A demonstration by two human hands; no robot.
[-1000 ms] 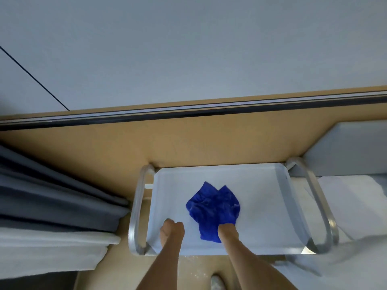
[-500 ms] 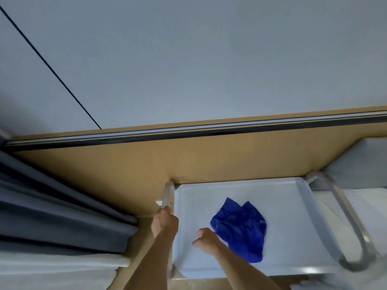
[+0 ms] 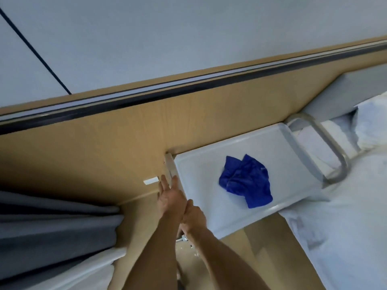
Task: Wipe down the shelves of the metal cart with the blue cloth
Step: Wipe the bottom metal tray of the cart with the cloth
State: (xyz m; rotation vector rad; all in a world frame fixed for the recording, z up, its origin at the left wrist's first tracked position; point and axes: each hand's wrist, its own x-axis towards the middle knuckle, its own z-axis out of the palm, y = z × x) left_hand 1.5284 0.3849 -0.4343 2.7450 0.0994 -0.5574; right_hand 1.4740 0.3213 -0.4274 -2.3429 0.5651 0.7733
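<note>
At far left, grey curtain folds [image 3: 56,231] hang against a wooden wall panel [image 3: 104,155], with white fabric beneath them cut off by the lower edge. A small white rectangular fitting [image 3: 151,181] sits on the panel; its nature cannot be made out.

Left of centre, both bare forearms rise from the bottom edge and meet at the left end of the metal cart [image 3: 240,204]. The left hand [image 3: 170,200] lies with fingers extended and relaxed, its fingertips [image 3: 164,181] against the cart's left handle [image 3: 172,170], gripping nothing that can be seen. The right hand [image 3: 193,216] sits just beside it, touching it, at the tray's left rim; the left hand covers the right fingers, so whether they are curled round the rim or handle cannot be told. Below the hands, a small metal part of the cart frame [image 3: 184,238] shows only in part, blurred.

At centre, the blue cloth [image 3: 245,181] lies crumpled on the top shelf, well apart from both hands, touched by neither. Only this top shelf is visible; any lower shelves are hidden beneath it.

At right, the cart's tubular right handle [image 3: 333,147] curves beside white bedding [image 3: 345,227], which runs off the right edge. A pale pillow [image 3: 370,122] is likewise cut off.
</note>
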